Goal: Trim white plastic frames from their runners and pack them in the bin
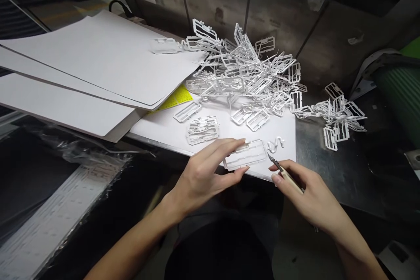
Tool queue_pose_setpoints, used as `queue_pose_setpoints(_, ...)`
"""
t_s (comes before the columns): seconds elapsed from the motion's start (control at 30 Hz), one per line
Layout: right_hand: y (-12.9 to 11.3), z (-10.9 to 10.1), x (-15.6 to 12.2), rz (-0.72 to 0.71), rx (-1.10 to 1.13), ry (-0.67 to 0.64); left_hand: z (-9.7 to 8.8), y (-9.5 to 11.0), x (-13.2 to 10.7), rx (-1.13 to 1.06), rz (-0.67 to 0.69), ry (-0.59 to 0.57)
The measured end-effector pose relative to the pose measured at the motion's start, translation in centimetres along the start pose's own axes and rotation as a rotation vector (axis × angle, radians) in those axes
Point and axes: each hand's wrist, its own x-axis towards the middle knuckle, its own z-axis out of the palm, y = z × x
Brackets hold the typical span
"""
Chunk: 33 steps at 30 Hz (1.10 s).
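My left hand (pixel 205 173) pinches a clear white plastic frame part (pixel 246 155) between thumb and fingers, near the front edge of a white sheet (pixel 282 131). My right hand (pixel 305 192) grips a small craft knife (pixel 282 170) like a pen. Its blade tip points at the right end of the frame part. A small curled white plastic offcut (pixel 275 143) lies just beyond the blade.
A big heap of white plastic frames (pixel 246 70) covers the back of the sheet, with a smaller cluster (pixel 337 113) to the right. Large white boards (pixel 95 61) overlap at left above a yellow sheet (pixel 177 98). A plastic-wrapped tray (pixel 55 214) sits lower left. A green roller (pixel 402 92) stands at right.
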Motion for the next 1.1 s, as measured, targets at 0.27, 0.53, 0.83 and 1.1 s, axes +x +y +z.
queue_pose_setpoints(0.27,-0.5,0.5,0.1,-0.015,0.05,0.037,-0.1,0.1,0.0,0.019,0.02,-0.012)
queue_pose_setpoints(0.53,-0.6,0.5,0.4,-0.011,0.037,0.05,0.1,-0.1,-0.1,0.037,0.024,-0.028)
queue_pose_setpoints(0.83,1.5,1.6,2.3,-0.027,-0.006,0.137,2.1,-1.8,-0.8,0.025,-0.071,-0.084)
queue_pose_setpoints(1.1,6.0,1.4,2.5,-0.355,-0.533,0.275,-2.8,-5.9,-1.5,0.343,-0.269,-0.141)
